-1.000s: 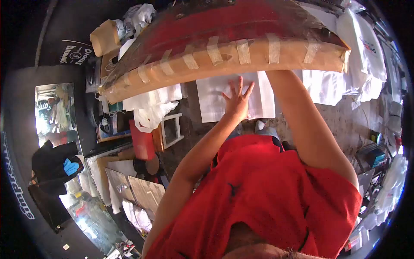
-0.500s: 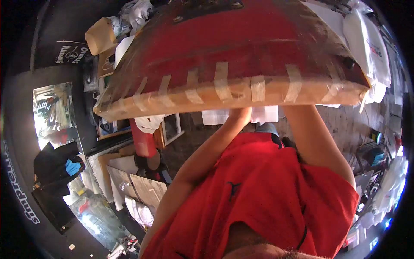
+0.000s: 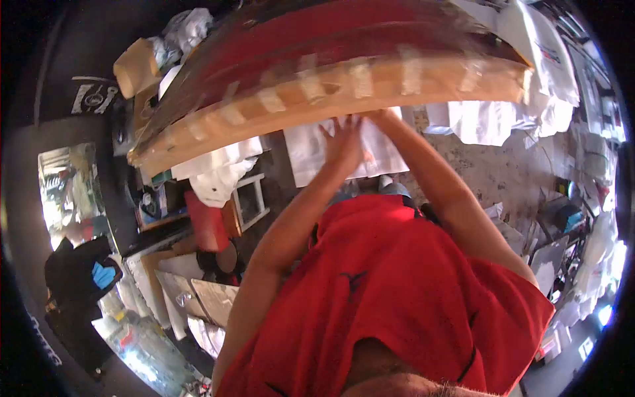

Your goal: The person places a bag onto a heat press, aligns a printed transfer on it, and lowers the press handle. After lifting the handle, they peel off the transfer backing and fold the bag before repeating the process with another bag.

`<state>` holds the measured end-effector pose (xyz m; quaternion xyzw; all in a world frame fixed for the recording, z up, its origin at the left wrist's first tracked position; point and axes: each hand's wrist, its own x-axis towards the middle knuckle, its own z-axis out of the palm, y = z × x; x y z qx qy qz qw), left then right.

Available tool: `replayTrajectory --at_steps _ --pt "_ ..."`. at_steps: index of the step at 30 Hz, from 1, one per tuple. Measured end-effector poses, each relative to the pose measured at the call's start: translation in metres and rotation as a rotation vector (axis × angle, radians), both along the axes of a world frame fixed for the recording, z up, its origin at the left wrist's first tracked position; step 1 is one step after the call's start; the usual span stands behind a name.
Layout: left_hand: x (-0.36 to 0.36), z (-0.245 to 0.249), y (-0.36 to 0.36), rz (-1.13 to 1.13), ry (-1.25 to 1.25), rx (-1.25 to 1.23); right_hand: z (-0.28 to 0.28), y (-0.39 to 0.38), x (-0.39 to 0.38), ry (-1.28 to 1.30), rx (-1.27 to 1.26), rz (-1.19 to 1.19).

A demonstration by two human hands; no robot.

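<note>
Head view: the left hand (image 3: 345,151), fingers parted, is over one white sheet (image 3: 382,153); contact is unclear. The right hand is mostly hidden behind one wood-edged screen frame (image 3: 360,40), its grip impossible to tell. The frame, raised above the sheet, bears about seven tape strips (image 3: 362,79).

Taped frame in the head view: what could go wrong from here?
If the taped frame drops, it might catch the left hand, whose fingers reach its edge in view.
That hand could also shift the white sheet.
The right hand is mostly hidden, so a poor grip might go unnoticed.
</note>
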<state>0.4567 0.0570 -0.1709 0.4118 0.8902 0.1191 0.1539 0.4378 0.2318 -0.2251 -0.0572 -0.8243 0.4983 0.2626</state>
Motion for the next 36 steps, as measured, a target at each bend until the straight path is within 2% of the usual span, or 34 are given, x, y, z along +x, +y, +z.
replayTrajectory --at_steps 1,4,6,7,9,11,12,13,14,15,16,17,18,20,21,25,28,32,34,36 --pt "-0.014 -0.02 0.001 0.022 0.063 0.185 0.007 -0.005 0.009 -0.15 0.566 -0.169" --pt "-0.06 0.018 0.007 0.03 -0.031 -0.005 0.03 0.014 0.037 -0.203 0.582 -0.094" --pt "-0.085 0.03 0.012 0.005 -0.045 -0.025 0.03 0.03 0.028 -0.443 0.593 -0.12" --pt "-0.101 0.035 0.019 0.031 -0.102 -0.072 0.029 0.04 0.02 -0.443 0.598 -0.131" --pt "-0.118 0.044 0.019 0.044 -0.162 -0.123 0.026 0.052 0.015 -0.297 0.499 -0.182" --pt "-0.121 0.064 0.028 0.049 -0.296 0.069 0.039 0.067 0.022 -0.251 0.424 -0.208" --pt "-0.118 0.08 0.033 0.082 -0.369 -0.023 0.035 0.078 0.024 -0.193 0.386 -0.394" --pt "-0.118 0.088 0.041 0.078 -0.364 -0.014 0.026 0.094 0.018 -0.122 0.35 -0.57" --pt "-0.118 0.093 0.046 0.051 -0.437 -0.018 -0.028 0.137 0.013 -0.198 0.284 -0.672" --pt "-0.116 0.094 0.043 0.033 -0.514 -0.028 -0.015 0.164 0.016 -0.343 0.175 -0.786" --pt "-0.106 0.083 0.038 0.047 -0.513 -0.03 -0.042 0.196 0.016 -0.586 -0.054 -0.707" --pt "-0.09 0.06 0.032 0.063 -0.261 0.016 -0.081 0.221 0.015 -0.572 0.015 -0.748" --pt "-0.072 0.036 0.026 0.08 -0.006 0.06 -0.065 0.229 0.023 -0.663 -0.039 -0.717" --pt "-0.023 -0.004 0.017 0.122 0.201 0.124 -0.037 0.221 0.024 -0.775 0.06 -0.74" --pt "-0.006 -0.005 0.014 0.118 0.19 0.108 -0.033 0.219 0.021 -0.879 0.098 -0.712" --pt "0.024 -0.009 0.006 0.125 0.275 0.078 -0.027 0.202 0.019 -0.871 0.193 -0.745" --pt "0.025 -0.007 0.005 0.131 0.282 0.05 -0.021 0.191 0.012 -0.842 0.097 -0.873" --pt "0.025 -0.003 0.006 0.124 0.255 0.027 -0.025 0.191 0.01 -0.864 0.08 -0.839" --pt "0.024 -0.002 0.006 0.118 0.255 0.018 -0.035 0.187 0.005 -0.831 0.171 -0.902" --pt "0.023 -0.002 0.004 0.107 0.25 0.003 -0.033 0.185 0.005 -0.832 0.136 -0.911"
